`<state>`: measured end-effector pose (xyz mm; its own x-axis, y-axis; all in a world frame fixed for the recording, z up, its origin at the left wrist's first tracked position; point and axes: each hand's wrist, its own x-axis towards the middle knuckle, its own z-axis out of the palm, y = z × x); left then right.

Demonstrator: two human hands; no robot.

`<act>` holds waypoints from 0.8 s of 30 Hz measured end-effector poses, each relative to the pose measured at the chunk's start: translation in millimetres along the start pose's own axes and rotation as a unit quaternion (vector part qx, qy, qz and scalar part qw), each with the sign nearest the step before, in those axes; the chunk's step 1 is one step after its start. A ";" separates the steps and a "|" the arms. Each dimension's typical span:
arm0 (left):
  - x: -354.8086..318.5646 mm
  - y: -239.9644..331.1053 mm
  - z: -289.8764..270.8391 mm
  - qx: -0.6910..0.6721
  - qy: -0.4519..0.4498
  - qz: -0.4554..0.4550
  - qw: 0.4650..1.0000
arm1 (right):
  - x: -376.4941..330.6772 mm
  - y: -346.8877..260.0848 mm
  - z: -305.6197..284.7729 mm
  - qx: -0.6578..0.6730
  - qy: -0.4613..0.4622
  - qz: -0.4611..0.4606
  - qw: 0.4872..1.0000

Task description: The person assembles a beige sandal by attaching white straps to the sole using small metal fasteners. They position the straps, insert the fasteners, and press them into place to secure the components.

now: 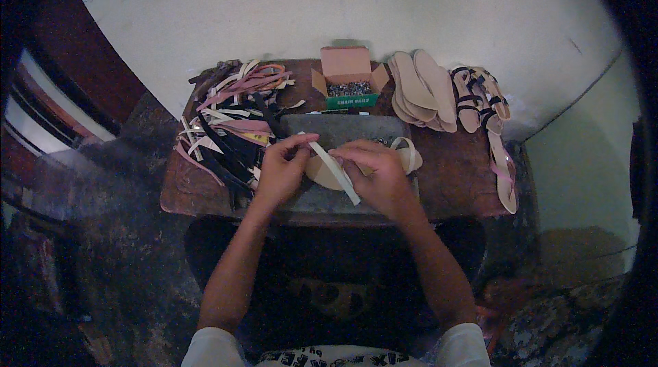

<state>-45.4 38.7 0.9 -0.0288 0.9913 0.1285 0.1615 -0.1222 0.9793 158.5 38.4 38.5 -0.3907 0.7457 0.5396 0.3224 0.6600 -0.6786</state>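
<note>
Between my hands a white strap (338, 175) slants down toward me, its lower end free. My left hand (282, 169) pinches it near its upper end with thumb and fingertips. Part way down the strap, my right hand (379, 174) is closed on it too, its thumb partly hidden. Beneath lies a beige sandal sole (322, 176) on a dark grey slab (312, 207), and my right hand covers its middle. A pale strap loop (411, 154) stands up at the sole's right end.
A heap of loose straps (226, 120) in black, white and pink covers the table's left side. Behind the slab stands an open box of small nails (351, 89). To the right are stacked beige soles (419, 89), strapped sandals (473, 100) and a pink-strapped sandal (506, 178) by the table edge.
</note>
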 end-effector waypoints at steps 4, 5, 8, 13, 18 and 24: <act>-0.2 4.6 1.8 0.038 0.010 0.059 0.998 | -1.2 -1.5 0.5 -0.073 -0.017 -0.031 0.997; -0.4 5.9 1.6 0.051 0.011 0.074 0.996 | -2.0 -2.8 0.7 -0.087 -0.024 -0.036 0.995; 2.6 4.3 -0.7 0.070 0.010 0.111 0.991 | -2.2 -4.9 4.9 -0.052 -0.024 -0.030 0.998; -1.4 12.1 6.4 0.115 0.060 0.176 0.976 | -0.5 -14.4 2.9 -0.005 -0.013 -0.022 1.000; -2.0 11.8 8.7 0.112 0.066 0.182 0.975 | 0.4 -14.6 4.2 0.047 -0.011 -0.002 0.999; -2.0 8.5 10.3 0.118 0.069 0.165 0.977 | 1.0 -12.0 0.5 0.083 -0.020 0.036 0.996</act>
<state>-33.9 36.2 7.4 -0.0675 0.8818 0.4667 0.4064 -0.4029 0.8200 153.8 31.2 46.9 -0.4059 0.7846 0.4686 0.2048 0.5778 -0.7901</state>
